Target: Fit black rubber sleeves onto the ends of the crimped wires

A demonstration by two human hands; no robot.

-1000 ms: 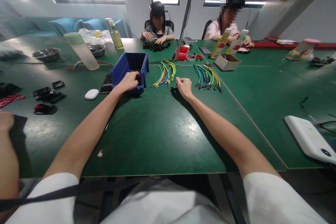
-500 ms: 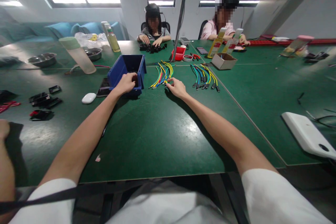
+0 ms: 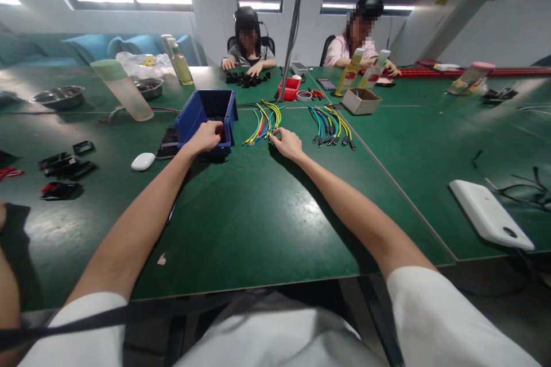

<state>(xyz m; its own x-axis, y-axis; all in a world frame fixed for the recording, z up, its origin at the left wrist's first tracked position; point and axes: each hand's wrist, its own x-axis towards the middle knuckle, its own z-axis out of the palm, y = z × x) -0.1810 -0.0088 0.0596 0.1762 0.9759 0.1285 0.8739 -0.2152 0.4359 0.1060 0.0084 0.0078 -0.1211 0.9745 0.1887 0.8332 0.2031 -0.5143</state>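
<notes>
My left hand [image 3: 208,136] reaches over the low front of a blue plastic bin [image 3: 186,116]. Its fingers are curled down among dark contents, and what they grip, if anything, is hidden. At the near end of a loose bundle of yellow, green, blue and red cables [image 3: 274,113], my right hand [image 3: 287,142] has thumb and forefinger closed on one cable's terminal end. A second group of cables [image 3: 330,124], with black sleeves on their near ends, lies spread to the right of it.
Left of the bin are a white rounded case [image 3: 143,161] and black plastic parts [image 3: 64,165]. A small cardboard box [image 3: 360,102], red tray [image 3: 289,89] and bottles [image 3: 349,73] stand farther back. A white power bank [image 3: 488,212] lies right. Two people sit opposite; another person's arm [image 3: 8,281] shows at left.
The view has shifted slightly, moving the scene a little leftward. Both hands stay at the same places, the left in the bin and the right at the cable bundle.
</notes>
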